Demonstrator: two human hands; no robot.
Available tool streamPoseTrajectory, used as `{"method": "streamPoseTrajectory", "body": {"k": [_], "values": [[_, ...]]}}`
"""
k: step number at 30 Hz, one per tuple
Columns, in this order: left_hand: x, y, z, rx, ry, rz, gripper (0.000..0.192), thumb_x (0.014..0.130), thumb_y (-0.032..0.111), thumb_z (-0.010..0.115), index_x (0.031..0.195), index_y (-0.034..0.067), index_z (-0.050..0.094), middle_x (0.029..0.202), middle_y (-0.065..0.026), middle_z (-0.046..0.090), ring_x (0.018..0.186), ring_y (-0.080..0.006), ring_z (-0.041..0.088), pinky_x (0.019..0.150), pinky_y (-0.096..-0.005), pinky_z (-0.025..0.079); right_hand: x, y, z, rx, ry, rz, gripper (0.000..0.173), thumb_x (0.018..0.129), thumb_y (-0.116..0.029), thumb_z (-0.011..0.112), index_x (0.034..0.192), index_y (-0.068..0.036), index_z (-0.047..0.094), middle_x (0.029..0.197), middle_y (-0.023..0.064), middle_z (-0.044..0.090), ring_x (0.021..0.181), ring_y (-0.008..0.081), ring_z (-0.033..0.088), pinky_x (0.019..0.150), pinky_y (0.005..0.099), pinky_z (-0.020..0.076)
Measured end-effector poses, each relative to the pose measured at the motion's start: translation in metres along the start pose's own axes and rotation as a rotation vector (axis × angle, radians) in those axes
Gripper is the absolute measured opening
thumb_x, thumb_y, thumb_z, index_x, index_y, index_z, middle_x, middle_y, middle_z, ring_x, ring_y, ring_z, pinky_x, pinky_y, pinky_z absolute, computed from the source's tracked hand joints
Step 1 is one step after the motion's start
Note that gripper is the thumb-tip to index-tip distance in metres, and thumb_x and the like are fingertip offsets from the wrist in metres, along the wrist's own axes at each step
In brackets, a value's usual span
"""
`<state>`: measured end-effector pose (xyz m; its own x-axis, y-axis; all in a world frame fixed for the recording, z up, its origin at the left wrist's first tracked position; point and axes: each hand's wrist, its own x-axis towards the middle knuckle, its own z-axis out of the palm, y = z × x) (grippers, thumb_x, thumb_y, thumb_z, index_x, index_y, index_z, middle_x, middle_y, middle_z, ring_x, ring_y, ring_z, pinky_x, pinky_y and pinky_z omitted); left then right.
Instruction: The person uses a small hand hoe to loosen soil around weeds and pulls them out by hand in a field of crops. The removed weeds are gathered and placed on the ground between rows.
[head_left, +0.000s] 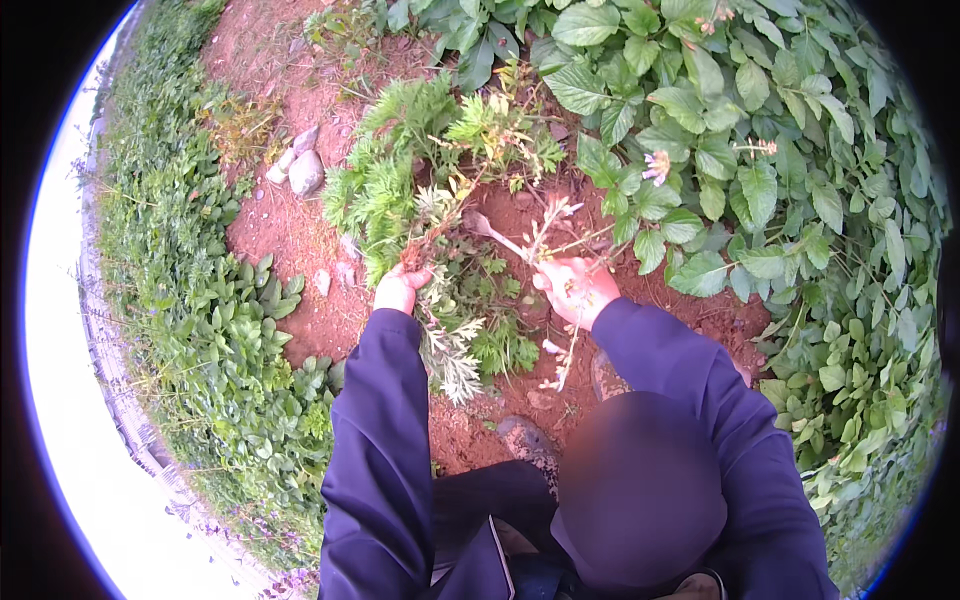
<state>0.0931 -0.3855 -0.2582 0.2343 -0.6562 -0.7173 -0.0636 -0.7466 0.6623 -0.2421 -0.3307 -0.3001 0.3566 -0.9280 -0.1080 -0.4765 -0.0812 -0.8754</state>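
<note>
My left hand (402, 286) is closed around the reddish, rooty base of an uprooted leafy plant (454, 352), whose pale, cut-edged leaves hang down beside my sleeve. My right hand (576, 289) grips a small hand tool (495, 234) with a light shaft and a soil-coloured, spoon-like end pointing up and left; its handle is hidden in my fist. The tool's end is over red soil (517, 210), near the plant roots. A flowering stem (555, 225) crosses in front of my right hand. Feathery green plants (397, 150) stand just beyond my left hand.
Broad-leaved bushes (701, 150) crowd the right side. Several stones (306, 173) lie on the bare soil at the upper left, with a low green row (247, 390) along the left. My muddy shoes (528, 444) are on the soil below my hands.
</note>
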Motion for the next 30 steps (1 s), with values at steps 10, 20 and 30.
{"method": "streamPoseTrajectory", "body": {"k": [10,20,30], "values": [[-0.064,0.000,-0.067,-0.260,-0.026,0.097,0.050,0.087,-0.003,0.074,0.134,0.005,0.061,0.118,-0.0083,0.071,0.110,-0.0231,0.065,0.096,-0.0398,0.053,-0.102,-0.019,-0.078,-0.056,-0.048,0.372,0.047,0.091,-0.008,0.059,0.138,-0.014,0.062,0.076,0.0129,0.067,0.067,0.0324,0.067,0.063,0.0410,0.0539],[-0.194,0.072,-0.070,1.718,-0.060,0.483,0.012,0.075,0.007,0.069,0.087,0.008,0.070,0.087,-0.0106,0.068,0.092,-0.0318,0.067,0.095,-0.0456,0.046,-0.087,-0.024,-0.077,-0.184,-0.056,0.249,0.045,0.086,-0.009,0.061,0.131,-0.013,0.062,0.082,0.0125,0.070,0.073,0.0366,0.069,0.066,0.0477,0.0544],[-0.125,-0.005,0.135,1.725,-0.340,0.720,0.013,0.085,0.013,0.060,0.096,0.009,0.066,0.114,-0.0128,0.060,0.101,-0.0280,0.065,0.079,-0.0391,0.057,-0.080,-0.018,-0.063,-0.320,-0.118,0.139,0.044,0.091,-0.017,0.057,0.135,-0.014,0.060,0.080,0.0139,0.069,0.069,0.0382,0.068,0.063,0.0512,0.0552]]}}
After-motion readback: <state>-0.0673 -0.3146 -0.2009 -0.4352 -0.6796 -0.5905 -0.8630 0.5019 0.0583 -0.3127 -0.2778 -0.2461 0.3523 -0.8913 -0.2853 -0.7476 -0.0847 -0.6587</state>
